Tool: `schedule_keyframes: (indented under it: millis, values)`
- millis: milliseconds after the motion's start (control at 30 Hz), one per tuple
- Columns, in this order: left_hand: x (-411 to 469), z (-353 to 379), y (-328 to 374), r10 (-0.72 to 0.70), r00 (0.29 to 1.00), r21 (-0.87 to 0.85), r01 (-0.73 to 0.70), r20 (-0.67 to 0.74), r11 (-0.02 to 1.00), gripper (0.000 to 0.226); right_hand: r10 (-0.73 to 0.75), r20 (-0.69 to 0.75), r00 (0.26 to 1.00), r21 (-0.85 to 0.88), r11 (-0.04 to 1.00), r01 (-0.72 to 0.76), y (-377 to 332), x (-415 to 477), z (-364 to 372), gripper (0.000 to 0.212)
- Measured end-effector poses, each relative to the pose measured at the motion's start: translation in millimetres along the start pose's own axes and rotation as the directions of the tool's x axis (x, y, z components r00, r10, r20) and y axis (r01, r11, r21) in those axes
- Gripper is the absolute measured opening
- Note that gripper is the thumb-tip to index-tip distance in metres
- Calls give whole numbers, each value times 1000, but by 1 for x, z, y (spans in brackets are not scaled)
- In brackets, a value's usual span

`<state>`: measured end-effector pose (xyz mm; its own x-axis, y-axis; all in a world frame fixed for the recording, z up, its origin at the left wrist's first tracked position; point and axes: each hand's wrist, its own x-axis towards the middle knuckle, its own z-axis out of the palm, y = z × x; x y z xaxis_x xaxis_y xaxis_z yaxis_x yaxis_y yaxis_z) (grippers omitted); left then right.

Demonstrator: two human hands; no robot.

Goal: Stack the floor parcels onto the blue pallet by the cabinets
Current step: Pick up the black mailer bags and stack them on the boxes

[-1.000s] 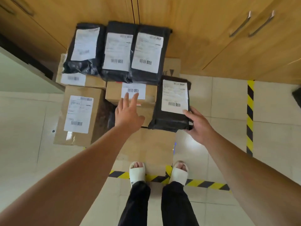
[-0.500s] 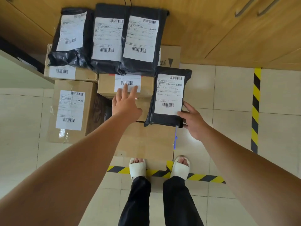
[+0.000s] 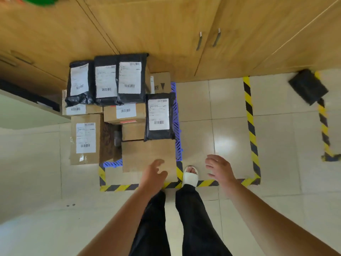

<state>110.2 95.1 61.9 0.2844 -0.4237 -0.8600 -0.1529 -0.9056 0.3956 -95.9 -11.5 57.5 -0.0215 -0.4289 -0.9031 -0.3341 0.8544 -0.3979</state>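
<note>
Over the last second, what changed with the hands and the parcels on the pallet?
The right hand let go of the black labelled bag, which now lies on its own just right of the small labelled box. The left hand drew back from that box. Both hands have pulled back toward the body, open and empty. The other parcels stayed as they were.
</note>
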Motion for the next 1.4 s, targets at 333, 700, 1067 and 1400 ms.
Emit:
schedule_keyframes:
  millis: [333,700,1067,1400]
  values:
    - [-119,94,143,99,976,-93,-82,192,992,23,6,-85,996,469,883,35,12,-125,-180,20]
    - [-129,191,327,296,901,91,-340,318,936,23,45,-391,919,740,609,285,-26,-166,-301,16]
    - [-48,301,522,215,897,213,-313,387,925,17,134,-428,894,715,655,244,-140,-91,-488,20]
    - [-18,431,657,178,894,231,-291,410,928,15,73,-510,857,572,773,274,-183,-36,-624,13]
